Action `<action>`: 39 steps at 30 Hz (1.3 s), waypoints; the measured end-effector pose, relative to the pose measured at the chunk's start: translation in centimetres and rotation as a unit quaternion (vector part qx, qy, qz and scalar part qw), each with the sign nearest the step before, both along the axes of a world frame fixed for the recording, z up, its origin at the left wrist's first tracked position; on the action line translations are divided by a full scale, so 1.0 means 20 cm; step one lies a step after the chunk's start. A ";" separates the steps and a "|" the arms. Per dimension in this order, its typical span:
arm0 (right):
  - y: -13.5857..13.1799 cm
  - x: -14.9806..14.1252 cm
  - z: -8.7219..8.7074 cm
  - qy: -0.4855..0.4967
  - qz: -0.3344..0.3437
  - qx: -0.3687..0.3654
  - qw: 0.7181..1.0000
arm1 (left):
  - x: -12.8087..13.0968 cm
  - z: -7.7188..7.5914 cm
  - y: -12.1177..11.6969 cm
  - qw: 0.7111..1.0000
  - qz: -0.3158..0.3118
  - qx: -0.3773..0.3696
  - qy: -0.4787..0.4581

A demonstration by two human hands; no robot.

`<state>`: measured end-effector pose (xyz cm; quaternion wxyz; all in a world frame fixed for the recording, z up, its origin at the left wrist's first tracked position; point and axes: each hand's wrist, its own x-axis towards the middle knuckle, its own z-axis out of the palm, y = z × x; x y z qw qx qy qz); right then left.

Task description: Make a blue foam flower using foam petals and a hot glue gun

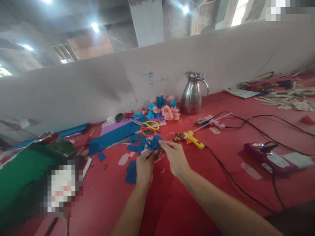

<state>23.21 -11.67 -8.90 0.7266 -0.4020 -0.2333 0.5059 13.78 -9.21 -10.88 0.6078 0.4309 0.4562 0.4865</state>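
Between my two hands is a blue paper flower (153, 143). My left hand (145, 164) is closed around its underside, fingers pinched together. From the right, my right hand (173, 155) pinches a petal at the flower's edge. Cut blue paper pieces (131, 172) and pale pink petals (123, 159) lie on the red table just left of the hands. Scissors (149, 126) with yellow and red handles rest beyond the flower. A yellow glue gun (195, 140) lies to the right of my right hand.
Behind stand a bunch of pink and blue paper flowers (167, 112) and a steel jug (192, 95). A pink glue gun (213, 122) and a purple power strip (270, 159) with black cables lie right. Blue paper sheets (115, 136) and a green sheet (17, 177) are left.
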 end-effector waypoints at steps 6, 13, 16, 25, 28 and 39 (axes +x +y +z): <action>0.00 -0.01 0.01 -0.013 0.001 -0.001 1.000 | 0.00 -0.01 0.00 1.000 0.003 0.028 0.001; 0.00 -0.02 -0.01 -0.007 0.006 0.011 1.000 | 0.00 -0.01 -0.01 0.999 0.008 0.048 0.022; 0.00 -0.02 -0.02 -0.006 0.009 0.018 1.000 | 0.00 -0.01 0.00 0.999 0.011 0.049 0.018; -0.01 -0.04 -0.01 0.004 0.017 0.031 0.999 | 0.00 0.00 -0.01 0.998 0.021 0.059 0.015; -0.02 -0.05 -0.01 0.001 0.017 0.030 0.999 | -0.01 0.00 -0.01 0.998 0.022 0.061 0.018; -0.02 -0.03 -0.01 -0.043 0.053 0.049 0.996 | -0.04 -0.03 0.02 0.995 0.024 0.083 0.040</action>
